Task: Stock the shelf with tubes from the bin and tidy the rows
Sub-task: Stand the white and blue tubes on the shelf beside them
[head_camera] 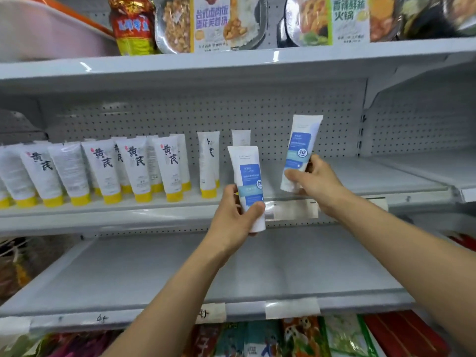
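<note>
White plastic in both hands: first tube [248, 181] in the left hand [235, 215], second tube [300, 150] in the right hand [316, 181], at the middle shelf [128, 212].
Left fingers curl round the first tube's lower end, upright before the shelf edge. The right hand grips the second tube low down, its top leaning right, over the shelf board. Yellow-capped tubes [108, 171] stand cap-down in rows at left, and a plain white tube [240, 137] stands behind the first.

Tube rows [103, 171] L on mid shelf [103, 212], food packs [211, 21] above
</note>
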Available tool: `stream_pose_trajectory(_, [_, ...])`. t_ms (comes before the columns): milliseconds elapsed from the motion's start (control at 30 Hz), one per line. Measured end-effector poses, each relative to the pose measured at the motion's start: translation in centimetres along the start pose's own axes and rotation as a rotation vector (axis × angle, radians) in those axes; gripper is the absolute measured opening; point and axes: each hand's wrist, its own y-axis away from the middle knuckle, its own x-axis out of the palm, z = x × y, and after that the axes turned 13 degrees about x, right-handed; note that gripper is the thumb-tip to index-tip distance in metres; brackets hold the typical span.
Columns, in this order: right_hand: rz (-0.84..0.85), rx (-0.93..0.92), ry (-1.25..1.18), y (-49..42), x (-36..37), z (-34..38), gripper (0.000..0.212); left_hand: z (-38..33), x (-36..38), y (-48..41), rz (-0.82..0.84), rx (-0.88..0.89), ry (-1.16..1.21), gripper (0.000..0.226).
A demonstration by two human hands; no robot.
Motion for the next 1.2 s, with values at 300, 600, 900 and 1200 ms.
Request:
stream_pose_trajectory(300, [-0.01,-0.036,0.267,-7.3,1.6,-1.1,0.042,1.7,0.2,-2.3,-0.008,0.027,-0.01,0.039])
stream_pose_trajectory(600, [0.064,-0.018,0.289,-12.1,2.0,-2.1,0.051,2.2,1.2,-3.4,-0.049,0.029,-0.027,0.037])
stream_pose_trajectory(900, [0.1,-0.025,0.3,-15.3,2.2,-2.4,0.049,2.2,2.1,-3.5,-0.095,0.037,-0.057,0.031])
stream_pose_trajectory(1200, [0.132,0.002,0.326,-16.2,1.9,-2.7,0.051,2.1,3.8,-3.9,-0.111,-0.002,-0.032,0.038])
